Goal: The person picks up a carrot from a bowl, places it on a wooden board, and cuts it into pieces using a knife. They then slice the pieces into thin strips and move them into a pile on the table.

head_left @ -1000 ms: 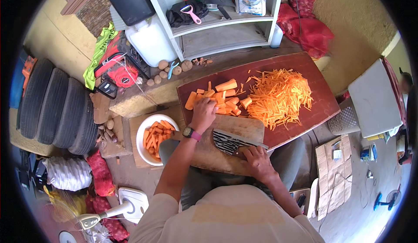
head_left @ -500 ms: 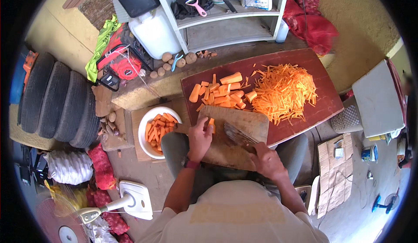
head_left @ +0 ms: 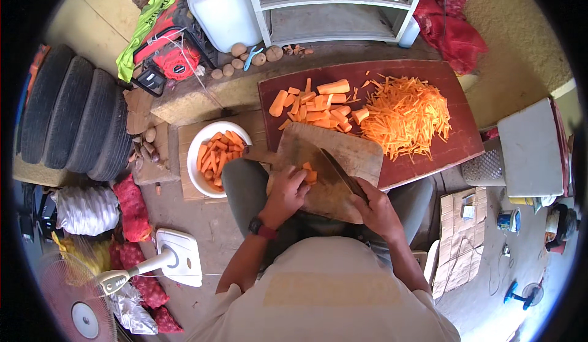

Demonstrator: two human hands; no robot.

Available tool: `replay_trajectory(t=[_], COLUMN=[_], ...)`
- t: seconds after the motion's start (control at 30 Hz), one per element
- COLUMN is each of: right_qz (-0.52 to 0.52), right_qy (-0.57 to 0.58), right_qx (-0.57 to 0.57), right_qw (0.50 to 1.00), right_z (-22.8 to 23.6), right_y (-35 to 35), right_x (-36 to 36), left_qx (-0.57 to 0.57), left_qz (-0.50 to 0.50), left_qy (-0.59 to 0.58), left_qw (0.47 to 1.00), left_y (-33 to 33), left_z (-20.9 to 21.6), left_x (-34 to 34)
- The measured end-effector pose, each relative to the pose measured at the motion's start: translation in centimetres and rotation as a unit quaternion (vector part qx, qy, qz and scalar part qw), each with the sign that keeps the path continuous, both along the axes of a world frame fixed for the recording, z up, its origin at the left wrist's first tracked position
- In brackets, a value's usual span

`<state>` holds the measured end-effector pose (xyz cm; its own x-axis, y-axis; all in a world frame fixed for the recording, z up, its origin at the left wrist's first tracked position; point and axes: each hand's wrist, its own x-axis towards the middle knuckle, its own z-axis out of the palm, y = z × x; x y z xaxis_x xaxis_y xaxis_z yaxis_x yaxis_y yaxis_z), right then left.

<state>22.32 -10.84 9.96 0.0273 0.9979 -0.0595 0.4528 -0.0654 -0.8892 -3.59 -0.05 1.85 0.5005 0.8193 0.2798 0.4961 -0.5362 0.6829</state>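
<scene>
A carrot piece (head_left: 309,174) has been brought onto the small wooden board (head_left: 349,155) and is now pinned there by the clenched left hand (head_left: 286,190). The knife (head_left: 335,170), gripped by the right hand (head_left: 375,206), is set just beside it, so slicing seems begun. A second ago the left hand was at the carrot chunks (head_left: 315,110) beyond it.
</scene>
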Motion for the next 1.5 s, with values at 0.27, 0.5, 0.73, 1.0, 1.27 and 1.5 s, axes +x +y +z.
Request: replay_trajectory(t=[0.27, 0.5, 0.73, 1.0, 1.27, 1.5], right_qz=[0.047, 0.025, -0.014, -0.001, 0.015, 0.007], right_qy=[-0.043, 0.010, 0.014, 0.019, 0.027, 0.030], right_qx=[0.015, -0.005, 0.003, -0.011, -0.019, -0.024], right_qw=[0.998, 1.000, 1.000, 1.000, 0.999, 0.999], right_z=[-0.2, 0.1, -0.2, -0.3, 0.1, -0.1], right_y=[0.6, 0.0, -0.8, -1.0, -1.1, -1.2], right_x=[-0.2, 0.2, 0.1, 0.3, -0.4, -0.2], left_qx=[0.052, 0.010, 0.013, 0.060, 0.072, 0.048], left_qz=[-0.034, -0.034, -0.019, -0.014, -0.041, -0.012], left_qy=[-0.017, -0.041, 0.004, 0.039, 0.050, 0.017], left_qw=[0.998, 0.999, 1.000, 0.997, 0.995, 0.999], left_y=[-0.9, -0.7, 0.1, -0.3, -0.8, -0.1], left_z=[-1.1, -0.1, 0.9, 0.7, 0.9, -0.6], left_x=[3.8, 4.1, 5.3, 5.9, 4.8, 4.1])
